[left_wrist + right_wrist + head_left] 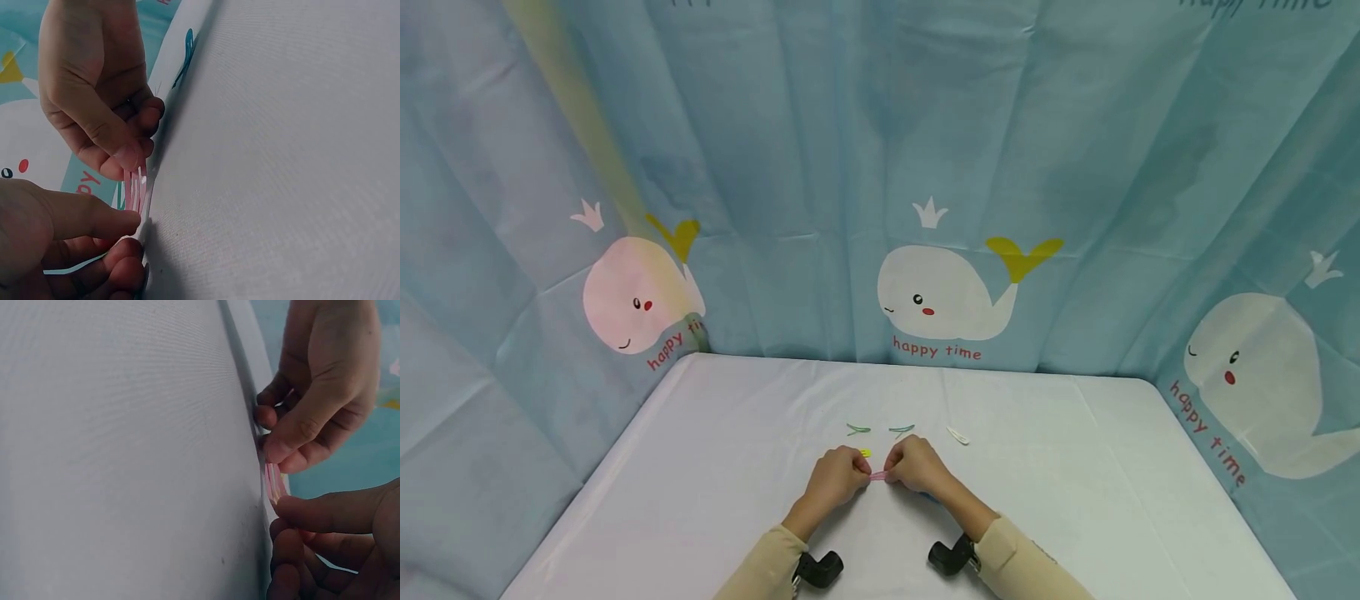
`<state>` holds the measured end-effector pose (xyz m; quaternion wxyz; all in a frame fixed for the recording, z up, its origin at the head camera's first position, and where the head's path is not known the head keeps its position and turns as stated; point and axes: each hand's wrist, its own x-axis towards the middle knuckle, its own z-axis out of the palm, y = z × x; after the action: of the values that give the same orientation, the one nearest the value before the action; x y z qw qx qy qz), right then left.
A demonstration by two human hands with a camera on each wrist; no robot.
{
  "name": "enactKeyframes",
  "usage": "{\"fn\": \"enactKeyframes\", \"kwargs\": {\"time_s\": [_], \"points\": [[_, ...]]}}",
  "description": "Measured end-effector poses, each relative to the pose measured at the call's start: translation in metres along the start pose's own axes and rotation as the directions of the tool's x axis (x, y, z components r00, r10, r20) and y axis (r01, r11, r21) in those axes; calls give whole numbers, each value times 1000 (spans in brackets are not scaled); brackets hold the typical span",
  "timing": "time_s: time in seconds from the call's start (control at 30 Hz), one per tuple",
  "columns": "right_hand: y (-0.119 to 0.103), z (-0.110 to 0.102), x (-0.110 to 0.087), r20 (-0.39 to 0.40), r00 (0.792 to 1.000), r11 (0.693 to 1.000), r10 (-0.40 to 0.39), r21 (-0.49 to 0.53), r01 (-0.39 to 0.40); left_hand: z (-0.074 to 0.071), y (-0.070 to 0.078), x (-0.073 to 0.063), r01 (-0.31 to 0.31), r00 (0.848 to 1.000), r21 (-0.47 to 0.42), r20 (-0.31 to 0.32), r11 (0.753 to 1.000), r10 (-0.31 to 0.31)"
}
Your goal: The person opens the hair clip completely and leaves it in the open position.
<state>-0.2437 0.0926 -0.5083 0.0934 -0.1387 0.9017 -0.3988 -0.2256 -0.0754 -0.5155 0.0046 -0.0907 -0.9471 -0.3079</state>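
Over the white table, a pink hair clip [878, 476] spans the gap between both hands. My left hand [841, 471] pinches its left end between thumb and fingers, while the right hand [917, 463] pinches the other end. Slim openings run along the pink clip [135, 190] in the left wrist view; the fingertips cover both its ends. Just beyond the left hand lies a yellow clip [866, 453], partly hidden. A blue item [929, 497] shows in part beneath the right wrist.
Farther back on the white tablecloth [700, 467] lie a green hair clip [858, 430], a teal hair clip [902, 430] and a white hair clip [958, 436]. A blue curtain [820, 167] with printed whales hangs behind the table and along its sides.
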Motion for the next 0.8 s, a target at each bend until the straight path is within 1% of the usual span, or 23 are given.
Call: {"fn": "enactKeyframes", "kwargs": {"time_s": [0.2,0.4,0.57,0.67,0.8], "points": [[5,-4,-1,7,1000,998,-13,67,13,-2,1,0,18,999,-85,30,996,-16],[8,-9,-4,-5,1000,994,-21,103,21,-4,-1,-1,-14,998,-177,52,984,24],[9,-13,-7,-3,1000,988,-24,152,25,-6,-1,-2,-15,997,-280,73,960,37],[9,-16,-8,9,1000,981,-15,193,13,-8,0,-3,3,996,-335,88,942,28],[9,-20,-9,23,1000,974,-8,227,2,-10,2,-2,34,994,-387,112,921,10]]}}
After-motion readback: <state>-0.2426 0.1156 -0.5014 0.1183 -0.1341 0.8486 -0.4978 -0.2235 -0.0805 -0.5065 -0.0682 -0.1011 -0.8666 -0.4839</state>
